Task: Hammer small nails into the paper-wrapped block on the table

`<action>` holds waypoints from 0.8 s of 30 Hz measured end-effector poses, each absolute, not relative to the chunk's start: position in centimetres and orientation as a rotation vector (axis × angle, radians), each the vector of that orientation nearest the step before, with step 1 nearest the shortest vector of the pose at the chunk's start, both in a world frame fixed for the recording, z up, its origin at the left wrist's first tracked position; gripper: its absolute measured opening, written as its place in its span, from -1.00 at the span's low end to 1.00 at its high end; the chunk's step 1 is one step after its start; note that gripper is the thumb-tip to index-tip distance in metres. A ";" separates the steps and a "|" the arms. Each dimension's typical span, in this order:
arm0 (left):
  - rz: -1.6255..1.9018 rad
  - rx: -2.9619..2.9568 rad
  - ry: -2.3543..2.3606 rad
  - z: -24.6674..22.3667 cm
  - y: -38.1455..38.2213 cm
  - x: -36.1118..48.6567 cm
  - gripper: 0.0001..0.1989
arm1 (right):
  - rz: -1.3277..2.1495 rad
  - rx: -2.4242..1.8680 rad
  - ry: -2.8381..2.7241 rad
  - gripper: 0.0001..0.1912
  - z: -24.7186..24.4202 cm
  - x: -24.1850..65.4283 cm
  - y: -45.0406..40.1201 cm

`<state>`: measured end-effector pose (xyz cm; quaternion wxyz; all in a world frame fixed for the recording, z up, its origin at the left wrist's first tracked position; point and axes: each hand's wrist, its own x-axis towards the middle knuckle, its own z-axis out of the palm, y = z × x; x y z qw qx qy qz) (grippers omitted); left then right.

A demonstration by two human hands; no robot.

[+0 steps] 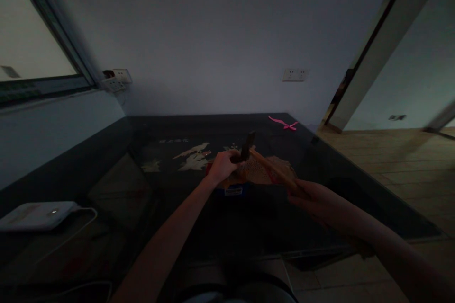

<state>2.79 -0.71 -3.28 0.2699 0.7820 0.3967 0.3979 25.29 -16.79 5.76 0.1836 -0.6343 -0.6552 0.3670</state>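
My right hand [313,199] is wrapped round the wooden handle of what looks like a hammer [272,166]. Its dark head [248,146] rises at the far end of the handle. Closed fingers of my left hand [223,166] grip the near side of that dark head. Below my left hand sits a small box [233,191], blue with a white label and some red and orange. Beside it, partly behind the handle, lies a tan fan-shaped piece [261,173] with a fine pattern and red marks. Dim light hides the finer details.
The dark glossy table [170,128] has a pale bird-and-flower picture [194,157] on its top. A pink ribbon [284,123] lies near the back right corner. At the left is a white device [39,215] with a white cable [90,218]. Wall sockets [295,75] are behind.
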 end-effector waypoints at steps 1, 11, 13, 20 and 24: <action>1.068 2.109 1.064 -3.3 -0.7 2.8 -0.87 | 1.044 -1.804 -1.835 -0.86 5.8 25.3 -16.8; 1.050 2.091 1.034 -3.5 -0.5 2.8 -0.87 | 1.105 -1.778 -1.789 -0.75 5.7 25.5 -16.8; 1.049 2.084 1.039 -3.5 -0.4 2.8 -0.87 | 1.115 -1.782 -1.800 -0.78 5.4 25.6 -16.8; 1.059 2.057 1.024 -3.5 -0.5 2.8 -0.89 | 1.114 -1.767 -1.788 -0.72 5.5 25.6 -16.8; 1.026 2.063 1.049 -3.4 -0.5 2.7 -0.87 | 1.153 -1.818 -1.771 -0.77 5.4 25.2 -17.1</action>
